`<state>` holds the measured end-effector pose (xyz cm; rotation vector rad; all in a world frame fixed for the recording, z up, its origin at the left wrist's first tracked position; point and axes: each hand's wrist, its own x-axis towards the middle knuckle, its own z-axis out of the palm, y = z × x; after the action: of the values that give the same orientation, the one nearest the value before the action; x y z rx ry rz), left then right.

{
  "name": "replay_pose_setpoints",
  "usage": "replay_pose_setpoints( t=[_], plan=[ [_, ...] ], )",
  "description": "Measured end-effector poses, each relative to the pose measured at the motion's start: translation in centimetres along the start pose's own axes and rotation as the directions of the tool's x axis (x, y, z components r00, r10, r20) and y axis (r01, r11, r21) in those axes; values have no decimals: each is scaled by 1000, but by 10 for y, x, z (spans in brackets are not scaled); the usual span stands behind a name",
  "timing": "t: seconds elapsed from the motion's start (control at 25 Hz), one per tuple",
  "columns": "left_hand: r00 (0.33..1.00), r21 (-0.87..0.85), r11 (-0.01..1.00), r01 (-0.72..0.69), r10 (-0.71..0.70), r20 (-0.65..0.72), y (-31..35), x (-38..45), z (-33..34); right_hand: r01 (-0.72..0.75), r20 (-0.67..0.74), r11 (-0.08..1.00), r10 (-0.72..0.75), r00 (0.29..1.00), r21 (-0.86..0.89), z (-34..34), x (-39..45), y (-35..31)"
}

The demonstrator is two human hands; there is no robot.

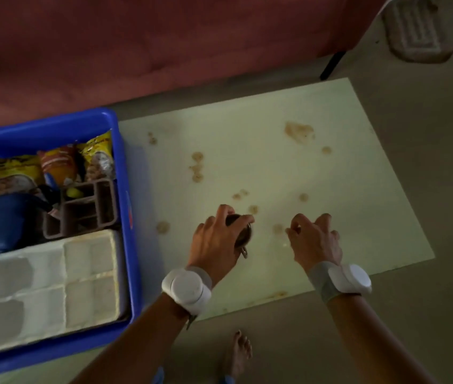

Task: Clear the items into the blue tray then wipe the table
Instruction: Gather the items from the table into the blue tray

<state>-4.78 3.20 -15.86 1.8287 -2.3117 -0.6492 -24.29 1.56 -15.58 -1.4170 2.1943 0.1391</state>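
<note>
Bare skin first: a foot (238,353) stood on the floor at about 6 o'clock, just below the table's near edge. White sensor bands (186,286) sat on both wrists. Above them, the left hand (217,242) was curled round a small dark object (243,234), fingers and thumb wrapped over it, with a little metal ring poking out the bottom. Pretty blurry there, so maybe a key pouch or small purse, honestly couldn't tell. It hovered low over the pale green table (289,176), near the middle of the near half. The right hand (316,242) was just beside it at 3 o'clock, fingers loosely bent and holding nothing, thumb and forefinger close together.

Brownish stains (298,130) were spotted all over the tabletop, the biggest blotch out at 1 o'clock.

Off at 9 o'clock sat the blue tray (125,173), touching the table's left edge. It held a white compartment tray (53,278) nearest, then a brown divided organizer (81,212) and a dark blue container (1,217), with snack packets (53,167) at the far end.

Beyond everything, at 12 o'clock, a reddish sofa (164,45).
</note>
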Motion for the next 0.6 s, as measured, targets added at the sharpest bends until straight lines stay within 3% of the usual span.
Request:
replay_pose_setpoints(
  t=[0.16,0.36,0.44,0.6],
  plan=[
    [985,-33,993,111,-114,-133,-40,-62,-45,212,51,950,-230,972,230,3,-32,-66],
    [933,-90,959,268,-282,-225,-112,-142,-86,439,101,780,-531,841,445,25,-88,-161],
    [933,-84,955,283,-295,-204,-136,-170,-92,523,67,708,-622,780,475,39,-111,-194],
    [966,-43,975,220,-223,-129,-168,-202,-84,624,93,666,-711,697,408,64,-138,-241]
  ],
)
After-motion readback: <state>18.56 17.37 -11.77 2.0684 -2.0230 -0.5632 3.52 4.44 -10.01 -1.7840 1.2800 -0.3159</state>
